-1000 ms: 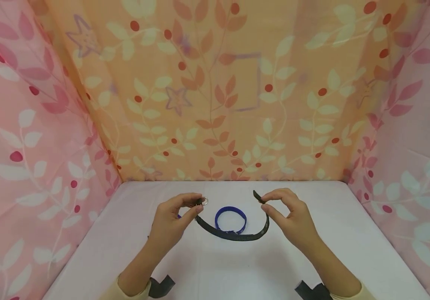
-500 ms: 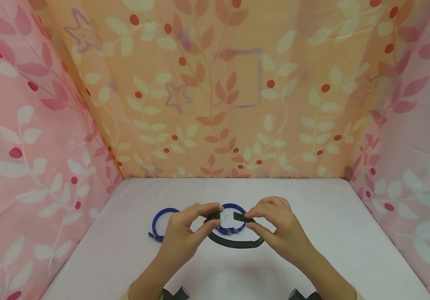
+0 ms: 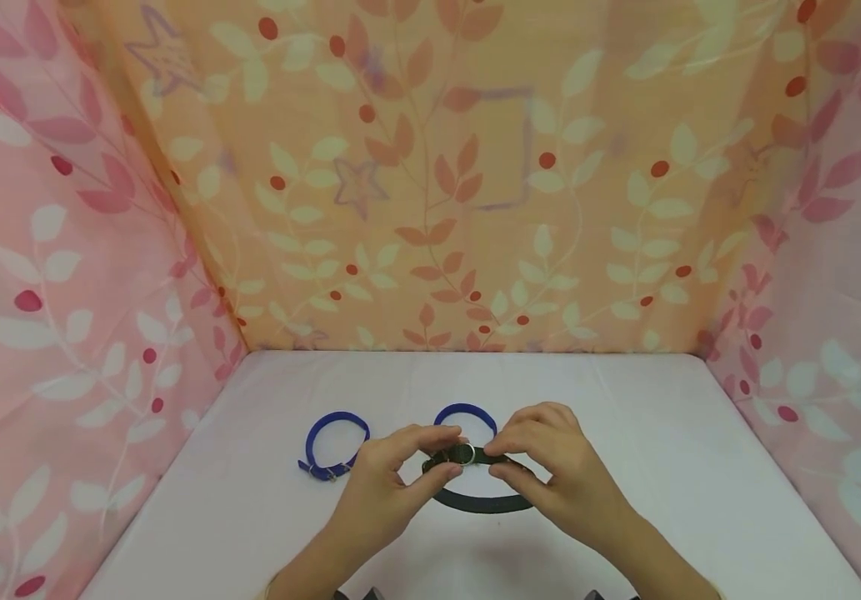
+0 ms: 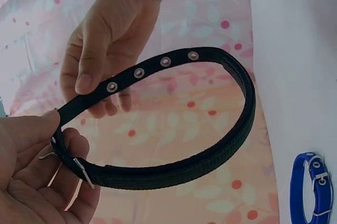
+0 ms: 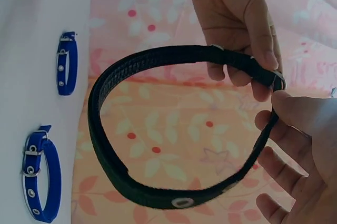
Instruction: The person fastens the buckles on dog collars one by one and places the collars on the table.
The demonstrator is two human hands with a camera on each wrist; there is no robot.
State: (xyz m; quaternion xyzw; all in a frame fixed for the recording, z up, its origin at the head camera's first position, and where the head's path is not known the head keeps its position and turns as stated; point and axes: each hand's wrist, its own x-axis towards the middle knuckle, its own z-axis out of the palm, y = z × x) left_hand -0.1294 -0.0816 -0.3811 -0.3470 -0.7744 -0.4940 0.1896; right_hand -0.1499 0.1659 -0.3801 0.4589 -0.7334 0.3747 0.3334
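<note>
A black collar (image 3: pixel 486 505) is bent into a loop in the air between my two hands. My left hand (image 3: pixel 381 487) pinches its buckle end, where a metal ring (image 3: pixel 468 453) shows. My right hand (image 3: pixel 565 471) pinches the free strap end, brought up against the buckle end. In the left wrist view the collar (image 4: pixel 158 177) has a row of metal eyelets (image 4: pixel 139 73) along the strap near my right hand. From the right wrist, the two ends of the collar (image 5: pixel 174 54) meet at my fingertips; whether the strap passes through the buckle I cannot tell.
Two blue collars, each a buckled ring, stand on the white table (image 3: pixel 250 517): one (image 3: pixel 311 442) to the left of my hands, the other (image 3: pixel 466 408) just behind the black collar. Patterned cloth walls (image 3: pixel 430 250) close in the back and both sides.
My hands have drawn together, closing the black collar from a wide U into a loop, and its ends now meet. The left blue collar has come into full view.
</note>
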